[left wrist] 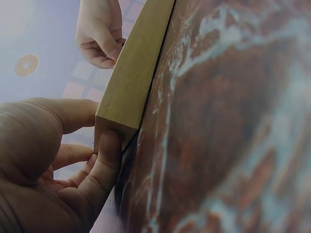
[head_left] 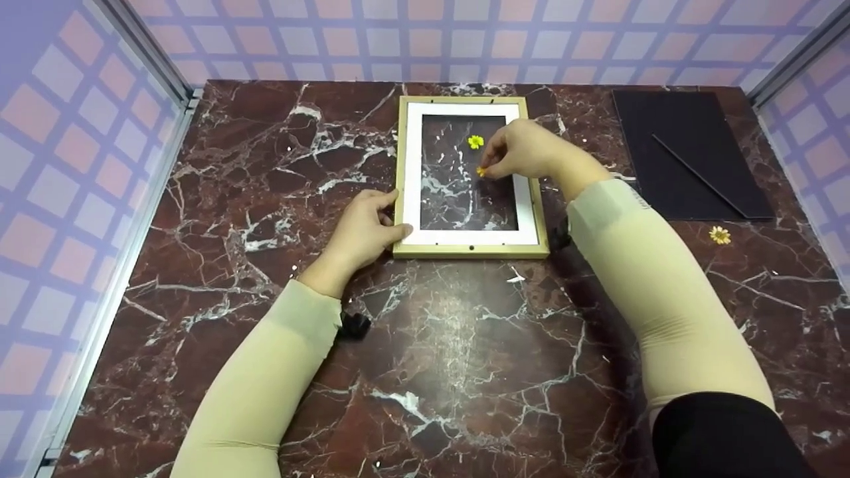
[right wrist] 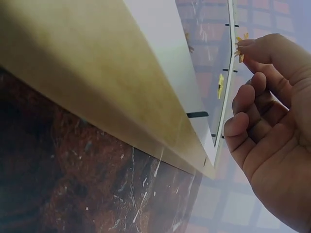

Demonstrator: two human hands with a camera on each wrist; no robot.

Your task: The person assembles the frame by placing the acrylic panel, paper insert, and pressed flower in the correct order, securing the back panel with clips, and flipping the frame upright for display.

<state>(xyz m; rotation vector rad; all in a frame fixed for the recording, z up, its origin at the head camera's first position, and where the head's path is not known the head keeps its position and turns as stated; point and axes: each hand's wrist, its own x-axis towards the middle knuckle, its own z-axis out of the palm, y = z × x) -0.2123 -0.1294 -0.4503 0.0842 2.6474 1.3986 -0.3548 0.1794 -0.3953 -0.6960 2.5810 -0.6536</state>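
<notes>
A wooden picture frame (head_left: 471, 251) with a white mat (head_left: 465, 238) lies on the marble-patterned table. My left hand (head_left: 364, 229) holds its lower left side, and in the left wrist view the fingers (left wrist: 108, 150) and thumb grip it near a corner. Over the frame's opening, my right hand (head_left: 528, 149) pinches a small orange-yellow flower (right wrist: 241, 58) between thumb and forefinger, the other fingers loosely curled. Whether this flower touches the pane cannot be told. A bright yellow flower (head_left: 475, 141) lies inside the opening, just above the right fingertips.
At the back right lies a black board (head_left: 671, 119) with a thin dark stick (head_left: 700, 176) across it. A pale yellow flower (head_left: 720, 234) rests on the table (head_left: 465, 398) near the board's front edge. Checked walls (head_left: 451, 40) enclose the back and sides.
</notes>
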